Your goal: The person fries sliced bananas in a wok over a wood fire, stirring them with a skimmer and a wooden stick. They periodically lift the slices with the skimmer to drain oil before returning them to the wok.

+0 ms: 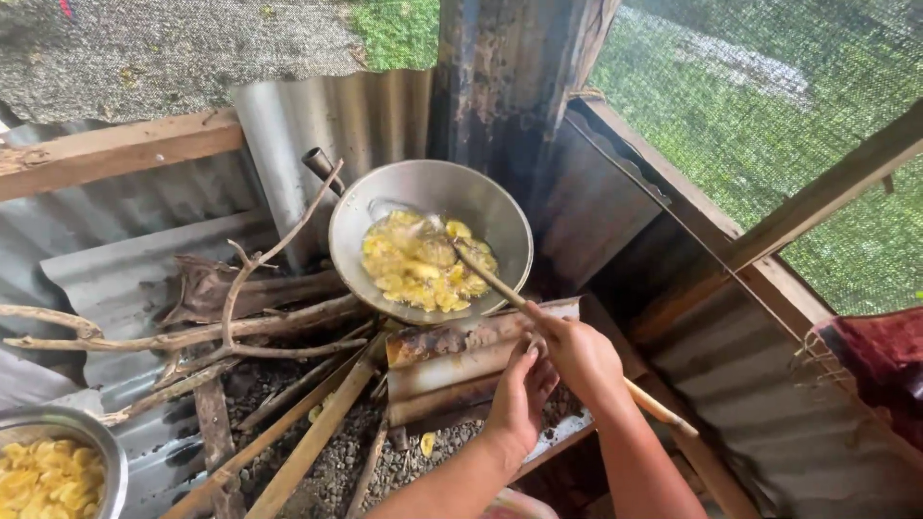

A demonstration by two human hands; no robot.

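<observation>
Your right hand (pixel 582 358) is closing around the wooden stick (pixel 567 351), left hand (pixel 522 396) curling loosely beside it, holding nothing; keep stirring the yellow slices (pixel 423 264) gently, staying low in the pan (pixel 500 216) above the firewood (pixel 240 332).

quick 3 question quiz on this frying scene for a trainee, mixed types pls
1. True or false: the right hand holds the wooden stick whose far end sits among the yellow slices in the wok.
2. Where is the metal bowl of yellow slices? A) bottom left corner B) inside the wok C) on the red cloth
3. Fill in: the left hand lies close beside the right hand, its grip on the stick ____ to tell.

Key: 1 true; 2 A; 3 impossible (the fingers are hidden where the hands meet).
</observation>
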